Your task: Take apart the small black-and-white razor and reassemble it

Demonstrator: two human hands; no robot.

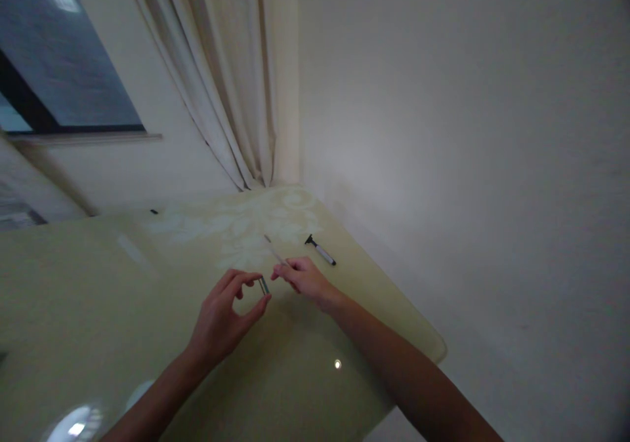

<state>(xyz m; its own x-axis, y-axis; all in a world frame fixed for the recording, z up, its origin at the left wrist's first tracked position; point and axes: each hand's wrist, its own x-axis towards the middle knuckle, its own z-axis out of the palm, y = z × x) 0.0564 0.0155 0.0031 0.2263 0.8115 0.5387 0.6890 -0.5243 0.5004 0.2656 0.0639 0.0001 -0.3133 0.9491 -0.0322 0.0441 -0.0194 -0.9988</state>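
Note:
My left hand (226, 311) pinches a small flat rectangular piece (264, 286) between thumb and fingers, edge-on above the table. It has a bluish-green face and pale edges, much like a razor blade cartridge. Just to its right, my right hand (302, 277) is closed around a thin pale brush (276, 252), whose small greyish tip points away and to the left. The brush and the piece are apart. Beyond my right hand, a razor (321, 250) with a grey-and-black handle and a black head lies on the table.
The glossy greenish table (98, 298) has a rounded corner at the right, close to a plain wall (443, 134). A small black object (154, 212) lies near the far edge. A beige curtain (231, 68) hangs behind, beside a window (73, 55).

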